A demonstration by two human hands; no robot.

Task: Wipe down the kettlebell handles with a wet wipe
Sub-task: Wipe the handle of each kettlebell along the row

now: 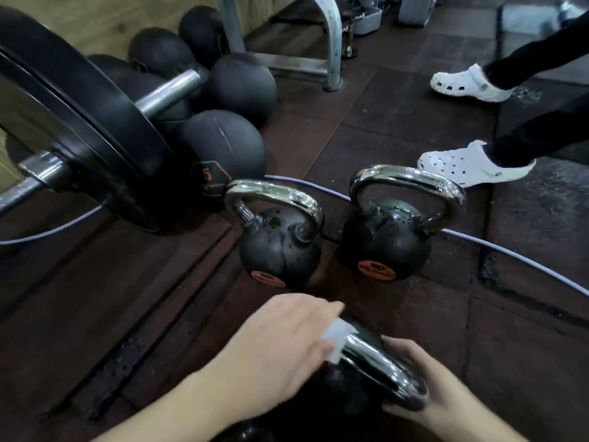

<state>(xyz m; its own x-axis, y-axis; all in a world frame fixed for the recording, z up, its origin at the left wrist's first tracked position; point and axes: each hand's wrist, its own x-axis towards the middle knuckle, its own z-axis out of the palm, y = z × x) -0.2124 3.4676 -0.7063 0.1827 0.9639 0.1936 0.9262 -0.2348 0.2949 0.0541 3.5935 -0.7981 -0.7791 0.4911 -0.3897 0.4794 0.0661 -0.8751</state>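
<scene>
Three black kettlebells with chrome handles stand on the dark rubber floor. The nearest kettlebell (376, 362) is at the bottom centre, its body mostly hidden under my hands. My left hand (280, 342) presses a white wet wipe (336, 341) around the left end of its chrome handle. My right hand (427, 384) grips the right end of the same handle. Farther off stand the left kettlebell (280, 247) and the right kettlebell (387, 240), both speckled with droplets and with orange labels.
A loaded barbell with black plates (86, 122) fills the left. Several black medicine balls (223, 145) lie behind it. A pale cable (510, 253) runs across the floor. Another person's feet in white clogs (471, 164) stand at the right. A metal frame leg (331, 43) is at the back.
</scene>
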